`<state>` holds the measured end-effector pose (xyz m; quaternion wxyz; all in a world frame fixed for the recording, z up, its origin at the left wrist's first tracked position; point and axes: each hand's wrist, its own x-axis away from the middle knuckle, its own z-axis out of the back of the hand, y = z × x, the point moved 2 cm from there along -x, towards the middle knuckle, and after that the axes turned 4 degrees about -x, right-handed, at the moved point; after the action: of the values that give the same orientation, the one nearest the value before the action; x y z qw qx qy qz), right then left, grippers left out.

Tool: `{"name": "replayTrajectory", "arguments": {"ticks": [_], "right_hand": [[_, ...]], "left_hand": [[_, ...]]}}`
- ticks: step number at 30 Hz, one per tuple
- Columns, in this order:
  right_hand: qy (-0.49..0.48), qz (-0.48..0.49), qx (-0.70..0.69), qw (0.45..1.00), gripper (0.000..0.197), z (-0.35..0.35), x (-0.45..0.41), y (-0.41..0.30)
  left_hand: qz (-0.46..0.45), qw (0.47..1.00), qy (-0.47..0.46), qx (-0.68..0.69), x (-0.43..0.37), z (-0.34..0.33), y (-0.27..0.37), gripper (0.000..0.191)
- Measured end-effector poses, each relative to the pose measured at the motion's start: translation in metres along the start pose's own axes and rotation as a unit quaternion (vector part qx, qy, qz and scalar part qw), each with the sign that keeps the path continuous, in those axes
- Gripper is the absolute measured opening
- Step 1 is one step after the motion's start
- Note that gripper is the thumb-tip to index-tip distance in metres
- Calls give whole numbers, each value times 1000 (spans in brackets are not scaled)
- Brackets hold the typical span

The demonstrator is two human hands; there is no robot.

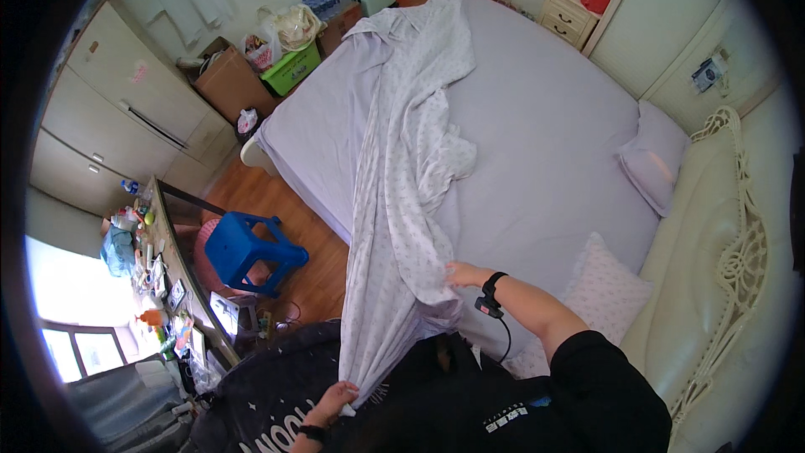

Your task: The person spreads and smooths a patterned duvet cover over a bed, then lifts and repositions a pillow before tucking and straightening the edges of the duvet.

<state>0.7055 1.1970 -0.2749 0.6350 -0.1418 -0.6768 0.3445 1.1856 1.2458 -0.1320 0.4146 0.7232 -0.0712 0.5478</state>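
Observation:
A white floral quilt (pixel 402 201) with a lavender underside lies bunched in a long strip across the bed, from the far edge to the near side. My left hand (pixel 332 401) grips its near corner, which is pulled taut past the bed's edge over a dark printed cloth (pixel 264 384). Farther up, my right hand (pixel 466 275) holds the quilt's right-hand edge at the fingertips, just above the mattress. Lavender bedding (pixel 534 138) covers the bed and is slightly wrinkled. Below my right hand, a fold of the quilt hangs down with its lavender side showing.
A floral pillow (pixel 607 283) and a lavender pillow (pixel 657 157) lie by the cream headboard (pixel 710 264). Left of the bed stand a blue plastic stool (pixel 251 248) and a cluttered desk (pixel 195 302). A green bin (pixel 292 69) and a cardboard box (pixel 229 78) stand beyond.

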Motion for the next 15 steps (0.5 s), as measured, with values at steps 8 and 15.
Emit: {"name": "replayTrajectory", "arguments": {"ticks": [8, 15], "right_hand": [[288, 58, -306, 905, 42, 93, -179, 47], [389, 82, -595, 698, 44, 70, -271, -34]], "left_hand": [[-4, 996, 77, 35, -6, 13, -58, 14], [68, 957, 150, 239, -1, 4, -98, 7]]}}
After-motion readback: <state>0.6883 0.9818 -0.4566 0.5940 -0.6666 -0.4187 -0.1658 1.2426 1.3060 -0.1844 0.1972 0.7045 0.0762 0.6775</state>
